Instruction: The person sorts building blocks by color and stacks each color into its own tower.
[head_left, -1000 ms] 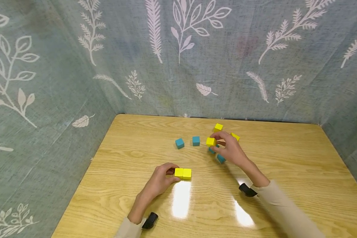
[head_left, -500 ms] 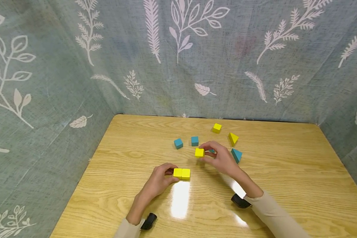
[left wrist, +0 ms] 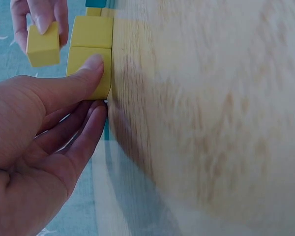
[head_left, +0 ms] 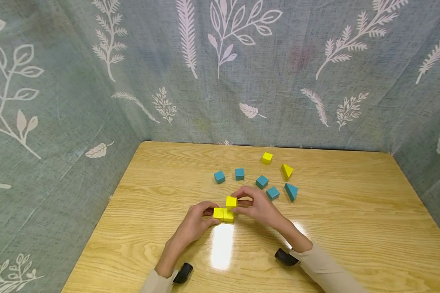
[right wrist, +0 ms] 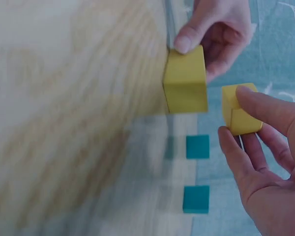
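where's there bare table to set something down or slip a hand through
Free: table right of the blue triangle, and left of the left hand. Crowded: around the hands, where the right hand holds a yellow cube by the yellow pair, with four blue cubes beyond.

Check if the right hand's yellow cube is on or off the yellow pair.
Off: both wrist views show a gap between the upper cube and the yellow pair.
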Tool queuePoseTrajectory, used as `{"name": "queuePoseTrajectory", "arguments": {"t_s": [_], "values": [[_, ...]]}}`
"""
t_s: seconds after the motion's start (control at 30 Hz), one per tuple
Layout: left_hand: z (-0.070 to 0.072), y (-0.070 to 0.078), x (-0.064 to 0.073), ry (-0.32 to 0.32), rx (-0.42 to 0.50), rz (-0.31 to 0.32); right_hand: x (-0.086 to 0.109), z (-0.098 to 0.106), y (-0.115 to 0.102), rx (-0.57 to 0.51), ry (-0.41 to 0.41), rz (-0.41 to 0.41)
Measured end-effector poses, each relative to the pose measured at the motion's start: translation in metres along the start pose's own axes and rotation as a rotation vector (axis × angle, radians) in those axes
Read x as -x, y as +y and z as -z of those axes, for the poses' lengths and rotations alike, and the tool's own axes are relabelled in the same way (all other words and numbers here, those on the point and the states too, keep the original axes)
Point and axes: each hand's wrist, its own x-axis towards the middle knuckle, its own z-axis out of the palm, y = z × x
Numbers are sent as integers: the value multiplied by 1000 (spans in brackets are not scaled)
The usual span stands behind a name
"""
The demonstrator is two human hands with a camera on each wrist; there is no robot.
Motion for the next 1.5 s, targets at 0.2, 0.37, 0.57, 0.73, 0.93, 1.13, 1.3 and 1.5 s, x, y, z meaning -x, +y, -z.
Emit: {"name": "queuePoseTrajectory", "arguments": {"t_s": [0.2,0.37,0.57,0.73,0.93,1.13,1.3,1.5], "values": [[0,-1,1,3,-2,-5,-2,-15,4,-2,-52,32],[0,-1,1,4,-11,-17,-4,-25,5,73,-56,44],[0,-2,1,12,14,-25,-5,-33,3,72,-51,20],[-1,-2,0,12,19,-34,-6,-36,3,87,-51,13],[-1,-3,0,-2,19,-37,-6,-36,4,106,-53,21],[3,-3,-1,-31,23,-41,-7,-36,4,125,-54,58],[6,-1,-3,-38,17,-47,-8,-36,5,140,-55,70],[7,0,-3,-30,14,-66,-10,-34,5,172,-76,60]]}}
